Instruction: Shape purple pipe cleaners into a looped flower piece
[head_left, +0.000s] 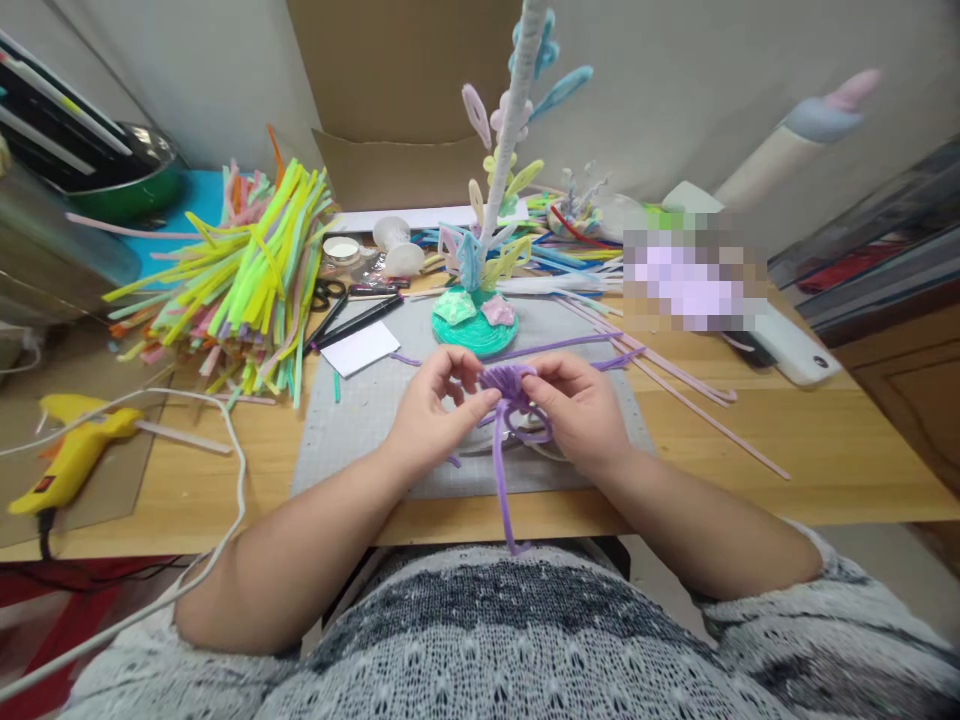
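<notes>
Between my two hands is a purple pipe cleaner piece (507, 382), bent into tight side-by-side folds with a loop below. One long purple end hangs from it toward the table's front edge. My left hand (448, 395) pinches its left side with thumb and fingers. On the right side, my right hand (574, 400) grips it between thumb and forefinger. Just behind stands a pipe cleaner decoration with a round teal base (474, 335), a white wrapped stem (510, 130) and pastel butterflies and flowers. Scissors, partly hidden, lie on the grey mat (345, 450) under my hands.
A big bundle of pipe cleaners (255, 270) lies at the left, near a yellow glue gun (75, 450) with a white cord (244, 470). Black pens (364, 322) and a white card (356, 348) are behind my left hand. Pink pipe cleaners (675, 375) lie at the right.
</notes>
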